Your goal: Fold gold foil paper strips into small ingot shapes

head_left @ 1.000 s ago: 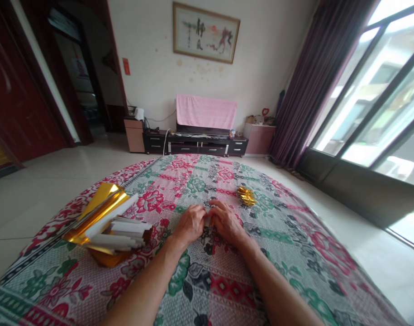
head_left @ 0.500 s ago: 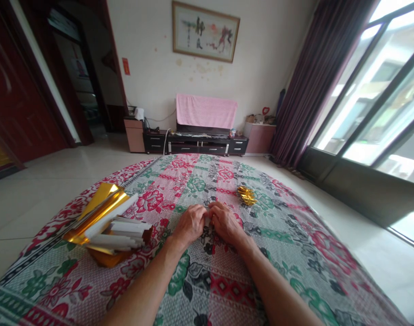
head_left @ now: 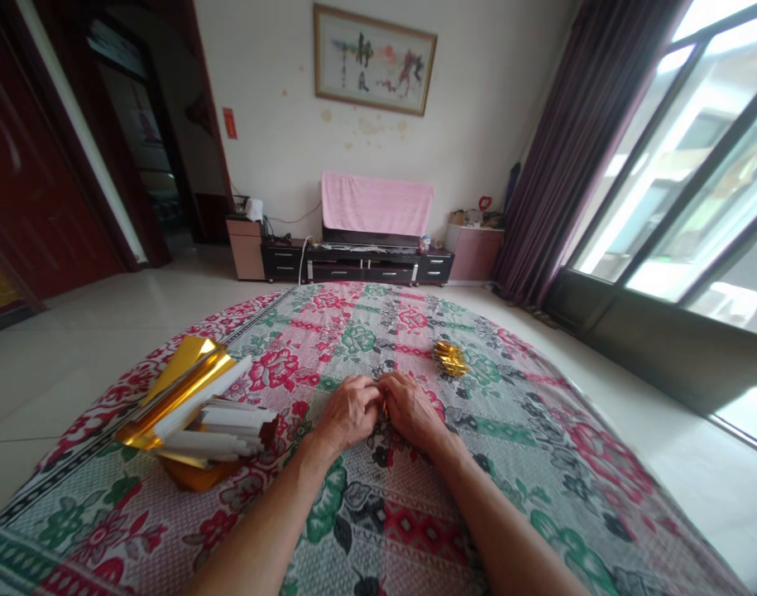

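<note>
My left hand (head_left: 352, 408) and my right hand (head_left: 411, 407) meet over the middle of the patterned cloth, fingers bent and pinched together. Between them is a small piece of gold foil paper (head_left: 386, 406), mostly covered by my fingers, so its shape cannot be made out. Just beyond my right hand lies a small cluster of folded gold foil pieces (head_left: 451, 358). To the left of my left hand, a stack of gold foil paper (head_left: 195, 377) with white-backed strips (head_left: 229, 426) rests loosely on the cloth.
A flowered red, green and grey cloth (head_left: 353, 501) covers the round table. Across the tiled floor stand a low black cabinet (head_left: 337, 271) and a screen under a pink towel (head_left: 378, 203). A purple curtain (head_left: 561, 141) and large window are at the right.
My fingers have shifted slightly around the small piece; its pale side showed between them before, and now a gold-orange glint shows. The foil stack and folded cluster stay put.
</note>
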A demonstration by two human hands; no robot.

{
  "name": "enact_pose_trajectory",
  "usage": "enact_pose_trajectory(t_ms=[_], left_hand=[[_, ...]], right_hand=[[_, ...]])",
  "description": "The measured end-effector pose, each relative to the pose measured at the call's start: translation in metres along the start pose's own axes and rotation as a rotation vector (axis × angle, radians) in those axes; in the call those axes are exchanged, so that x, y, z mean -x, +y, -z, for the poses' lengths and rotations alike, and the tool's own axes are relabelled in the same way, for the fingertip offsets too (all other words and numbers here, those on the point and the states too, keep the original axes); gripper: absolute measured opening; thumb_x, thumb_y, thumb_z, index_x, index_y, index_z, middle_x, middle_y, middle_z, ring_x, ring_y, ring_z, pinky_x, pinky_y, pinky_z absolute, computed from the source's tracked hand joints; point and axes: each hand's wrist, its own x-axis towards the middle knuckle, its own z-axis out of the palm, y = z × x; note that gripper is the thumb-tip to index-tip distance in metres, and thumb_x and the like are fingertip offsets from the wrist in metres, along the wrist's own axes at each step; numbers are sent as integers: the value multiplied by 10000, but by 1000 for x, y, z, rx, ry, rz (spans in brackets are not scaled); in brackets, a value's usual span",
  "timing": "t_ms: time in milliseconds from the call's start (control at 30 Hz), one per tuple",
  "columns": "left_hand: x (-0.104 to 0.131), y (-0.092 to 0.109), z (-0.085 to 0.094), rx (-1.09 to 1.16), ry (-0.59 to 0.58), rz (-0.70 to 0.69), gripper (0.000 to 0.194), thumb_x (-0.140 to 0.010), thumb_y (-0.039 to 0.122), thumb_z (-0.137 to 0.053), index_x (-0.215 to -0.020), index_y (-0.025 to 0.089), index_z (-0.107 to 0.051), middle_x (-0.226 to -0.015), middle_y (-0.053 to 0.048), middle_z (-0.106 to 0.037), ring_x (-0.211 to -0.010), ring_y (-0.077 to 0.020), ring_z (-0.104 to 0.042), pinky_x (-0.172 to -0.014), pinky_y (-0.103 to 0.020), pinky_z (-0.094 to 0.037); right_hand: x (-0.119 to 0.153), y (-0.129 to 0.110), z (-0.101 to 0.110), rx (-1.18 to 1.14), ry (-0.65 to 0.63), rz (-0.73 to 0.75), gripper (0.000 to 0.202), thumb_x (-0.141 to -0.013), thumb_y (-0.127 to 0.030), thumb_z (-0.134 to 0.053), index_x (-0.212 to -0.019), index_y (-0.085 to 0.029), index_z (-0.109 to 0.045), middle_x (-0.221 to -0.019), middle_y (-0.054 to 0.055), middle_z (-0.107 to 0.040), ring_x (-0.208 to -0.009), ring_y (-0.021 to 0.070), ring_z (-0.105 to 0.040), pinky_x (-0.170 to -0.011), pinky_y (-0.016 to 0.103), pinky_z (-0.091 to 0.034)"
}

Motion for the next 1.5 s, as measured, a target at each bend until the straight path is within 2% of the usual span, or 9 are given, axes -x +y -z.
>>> enact_pose_trajectory(t_ms=[200,333,467,600,767,933,1233,1400,1500], left_hand=[[1,2,4,60,-17,42,207,-644,105,-504,-744,192,-662,-937,-41,-624,-933,-193,-531,-901,-317,-420],[-1,8,9,94,-13,55,138,-711,173,-509,-713,187,-645,-888,-34,-635,-891,-176,-547,-885,-303,-416],[-2,10,7,70,16,68,168,-771,283,-526,-725,183,-652,-876,-42,-645,-885,-178,-558,-862,-308,-422],[-2,4,-2,58,29,103,164,-758,212,-539,-641,176,-649,-928,-49,-650,-904,-169,-561,-873,-296,-429],[-2,-2,-8,66,44,131,207,-768,203,-522,-622,173,-666,-968,-48,-654,-934,-175,-556,-886,-305,-433],[-2,0,-7,36,33,112,229,-771,178,-502,-629,174,-682,-985,-47,-654,-949,-177,-552,-893,-305,-438],[-1,1,-8,0,53,57,204,-746,171,-531,-582,160,-652,-973,-79,-651,-936,-196,-558,-879,-328,-450],[-1,0,-8,28,71,58,199,-747,174,-544,-567,165,-629,-959,-67,-657,-922,-187,-565,-861,-322,-455],[-1,-1,-7,41,74,39,201,-763,163,-525,-597,168,-638,-965,-60,-656,-924,-179,-568,-866,-318,-453]], right_hand=[[1,2,0,-24,-9,22,234,-756,-40,-430,-848,-183,-591,-988,61,-584,-898,153,-532,-821,283,-406],[1,1,1,-55,-10,36,199,-765,-50,-442,-804,-178,-590,-928,58,-593,-853,148,-538,-795,278,-415],[1,0,3,-91,-10,66,191,-774,-71,-461,-836,-183,-603,-931,56,-597,-865,154,-544,-799,277,-420],[0,5,3,-123,85,10,288,-790,-45,-384,-939,-180,-591,-981,68,-600,-901,159,-553,-815,277,-426],[0,17,-1,-136,181,-80,287,-769,-37,-393,-902,-182,-602,-952,56,-617,-891,158,-568,-816,268,-427],[-1,16,-2,-113,129,-100,230,-809,-99,-417,-895,-187,-611,-882,41,-630,-825,149,-572,-769,252,-419],[-1,13,-5,-44,98,-147,201,-786,-133,-482,-923,-193,-616,-878,45,-636,-833,166,-565,-780,269,-409],[0,13,-2,-93,76,-94,298,-774,-73,-418,-971,-188,-608,-985,58,-620,-925,164,-553,-836,274,-404],[-1,13,-1,-120,77,-102,320,-747,-39,-391,-926,-181,-615,-990,61,-616,-930,162,-552,-845,275,-406]])
